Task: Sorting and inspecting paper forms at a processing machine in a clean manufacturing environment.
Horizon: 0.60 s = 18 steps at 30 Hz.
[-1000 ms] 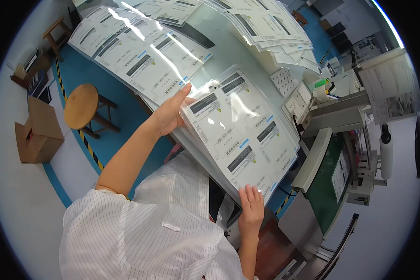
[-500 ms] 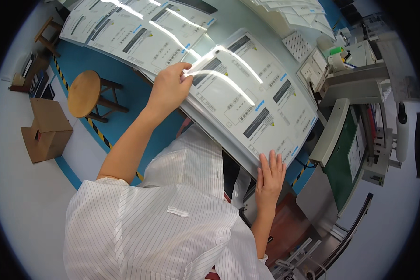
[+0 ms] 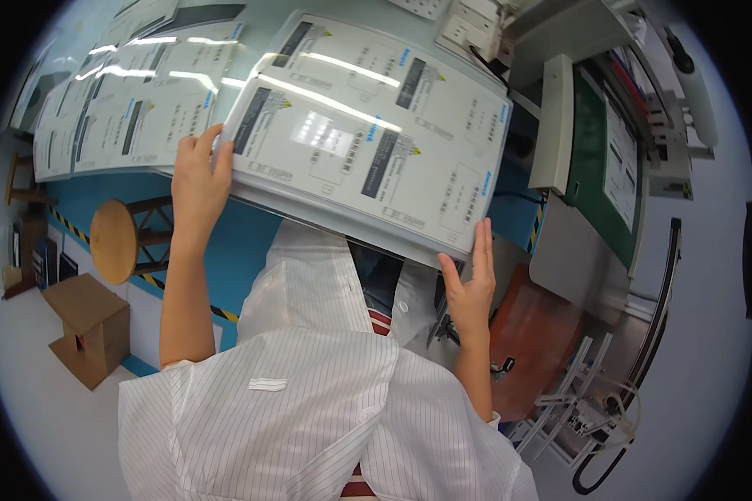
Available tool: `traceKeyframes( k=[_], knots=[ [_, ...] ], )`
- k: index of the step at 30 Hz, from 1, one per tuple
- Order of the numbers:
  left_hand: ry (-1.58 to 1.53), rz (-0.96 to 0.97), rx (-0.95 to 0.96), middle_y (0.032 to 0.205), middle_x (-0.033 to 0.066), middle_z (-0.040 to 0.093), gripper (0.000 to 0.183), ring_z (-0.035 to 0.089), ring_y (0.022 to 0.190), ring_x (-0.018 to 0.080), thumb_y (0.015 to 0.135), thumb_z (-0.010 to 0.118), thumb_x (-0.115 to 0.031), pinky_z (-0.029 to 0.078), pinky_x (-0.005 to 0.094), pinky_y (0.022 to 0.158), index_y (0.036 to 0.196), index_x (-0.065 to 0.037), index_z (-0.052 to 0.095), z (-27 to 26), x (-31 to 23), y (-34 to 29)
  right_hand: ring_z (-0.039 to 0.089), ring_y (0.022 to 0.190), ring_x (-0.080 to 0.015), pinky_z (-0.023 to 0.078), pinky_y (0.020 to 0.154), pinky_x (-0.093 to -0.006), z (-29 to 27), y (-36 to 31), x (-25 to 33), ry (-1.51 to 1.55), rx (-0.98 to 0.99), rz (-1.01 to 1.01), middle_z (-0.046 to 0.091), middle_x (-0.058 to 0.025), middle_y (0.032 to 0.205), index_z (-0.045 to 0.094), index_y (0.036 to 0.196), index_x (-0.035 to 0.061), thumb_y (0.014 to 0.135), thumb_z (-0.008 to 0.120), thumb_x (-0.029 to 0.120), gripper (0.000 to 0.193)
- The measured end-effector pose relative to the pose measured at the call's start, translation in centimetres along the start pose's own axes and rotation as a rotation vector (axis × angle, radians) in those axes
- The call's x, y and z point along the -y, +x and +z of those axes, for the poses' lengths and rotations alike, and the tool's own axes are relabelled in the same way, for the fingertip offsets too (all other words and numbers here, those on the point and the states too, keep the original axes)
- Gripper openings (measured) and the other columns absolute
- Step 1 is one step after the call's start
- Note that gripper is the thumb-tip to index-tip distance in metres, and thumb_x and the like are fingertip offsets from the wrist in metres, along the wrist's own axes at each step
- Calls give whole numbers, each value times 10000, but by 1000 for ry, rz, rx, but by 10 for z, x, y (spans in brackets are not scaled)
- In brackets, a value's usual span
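Note:
A stack of glossy printed sheets [image 3: 322, 138], pale with dark blocks and small blue marks, lies on the table before me. At its left edge, near the front corner, my left hand [image 3: 199, 188] has curled fingers and thumb closed on the top printed sheet's edge; the fingertips are partly hidden. My right hand [image 3: 472, 284] rests against the near right corner, fingers stretched upward and thumb apart, touching the edge without grasping it. Left of this stack lie more printed sheets [image 3: 146, 117], with bright light reflections across them.
At right stands a machine with a green bed [image 3: 597, 171] and a pale rounded bar [image 3: 553, 125]. A round wooden stool [image 3: 114, 242] and an open cardboard box [image 3: 92, 313] are on the floor at left. A reddish-brown surface [image 3: 530, 342] lies beyond my right forearm.
The view has turned, so the stack appears straighter and farther left. My left hand stays at the stack's left edge; my right hand has shifted from the front edge to the right corner's side.

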<state>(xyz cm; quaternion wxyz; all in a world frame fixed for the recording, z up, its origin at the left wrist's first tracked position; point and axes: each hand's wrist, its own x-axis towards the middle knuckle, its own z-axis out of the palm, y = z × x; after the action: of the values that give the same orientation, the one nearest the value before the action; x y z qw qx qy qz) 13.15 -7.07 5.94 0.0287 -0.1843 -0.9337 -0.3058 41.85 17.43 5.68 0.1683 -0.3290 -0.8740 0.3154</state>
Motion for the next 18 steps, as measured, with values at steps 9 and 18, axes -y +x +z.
traceKeyframes(
  k=[9,18],
  knots=[
    [23,127,-81,1158,201,570,380,524,1074,350,986,466,-283,396,412,961,1156,33,593,24,8,12,499,1263,-315,388,1050,-379,-14,5,-6,74,-33,-10,475,-190,1401,499,1344,15,775,769,168,648],
    [30,222,-160,1134,204,597,372,534,1069,352,999,441,-252,389,394,957,1172,39,596,51,18,34,340,1362,-372,289,1104,-434,-109,57,-139,-344,-419,69,424,-228,1418,475,1344,-1,928,583,225,485]
  ],
)
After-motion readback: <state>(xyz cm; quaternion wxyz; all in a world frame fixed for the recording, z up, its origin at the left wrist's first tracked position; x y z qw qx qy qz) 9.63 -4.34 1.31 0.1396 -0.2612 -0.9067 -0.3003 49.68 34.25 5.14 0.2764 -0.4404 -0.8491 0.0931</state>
